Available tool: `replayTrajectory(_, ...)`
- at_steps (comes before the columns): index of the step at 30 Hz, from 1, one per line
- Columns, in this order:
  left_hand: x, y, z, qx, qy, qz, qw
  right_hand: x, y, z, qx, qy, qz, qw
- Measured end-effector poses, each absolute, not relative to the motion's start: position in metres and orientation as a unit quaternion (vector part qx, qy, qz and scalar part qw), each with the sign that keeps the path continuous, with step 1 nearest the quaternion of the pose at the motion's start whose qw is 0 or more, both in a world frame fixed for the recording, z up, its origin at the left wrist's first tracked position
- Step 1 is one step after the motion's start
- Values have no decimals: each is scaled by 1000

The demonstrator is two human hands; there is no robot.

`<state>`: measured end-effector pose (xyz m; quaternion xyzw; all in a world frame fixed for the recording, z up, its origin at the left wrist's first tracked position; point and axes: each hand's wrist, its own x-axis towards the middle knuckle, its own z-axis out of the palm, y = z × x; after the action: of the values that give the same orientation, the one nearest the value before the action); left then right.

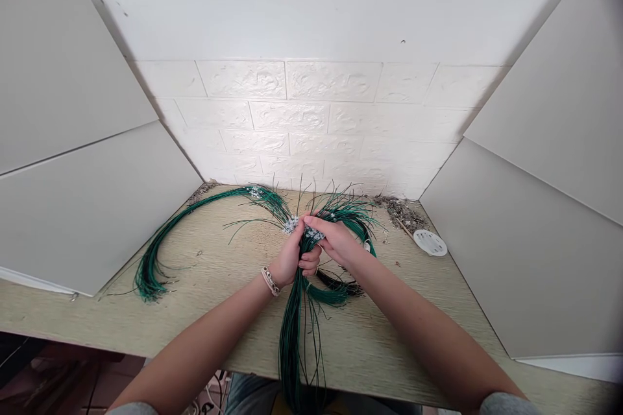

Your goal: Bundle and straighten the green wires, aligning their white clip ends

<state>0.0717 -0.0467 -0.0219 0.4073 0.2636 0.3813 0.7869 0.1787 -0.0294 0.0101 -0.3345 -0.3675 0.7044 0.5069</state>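
Observation:
My left hand (pixel 295 254), with a bracelet at the wrist, is wrapped round a thick bundle of green and black wires (pixel 291 331) at the middle of the table. The bundle hangs down over the table's front edge. My right hand (pixel 335 237) pinches the wires close to small white connectors (pixel 291 225), its fingertips near my left thumb. Loose wire ends fan out above both hands. Another green wire bundle (pixel 160 240) curves along the left side of the table, with white pieces (pixel 256 192) near its upper end. A shorter green bunch (pixel 331 295) lies below my right hand.
Grey panels (pixel 97 207) (pixel 525 240) stand on both sides of the wooden table (pixel 233 311). A white brick-patterned wall (pixel 311 117) rises behind. At the back right lie a round white disc (pixel 430 242) and a heap of small scraps (pixel 406 214).

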Motion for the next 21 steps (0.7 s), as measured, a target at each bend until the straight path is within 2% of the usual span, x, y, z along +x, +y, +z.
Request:
replayTrajectory(11,72,-47,-22,413,259,386,783,181,-27,4,-377,-396,678,490)
replayTrajectory(21,71,-44,-26,424,267,338,797,181,-31,13,-334,-411,694,486)
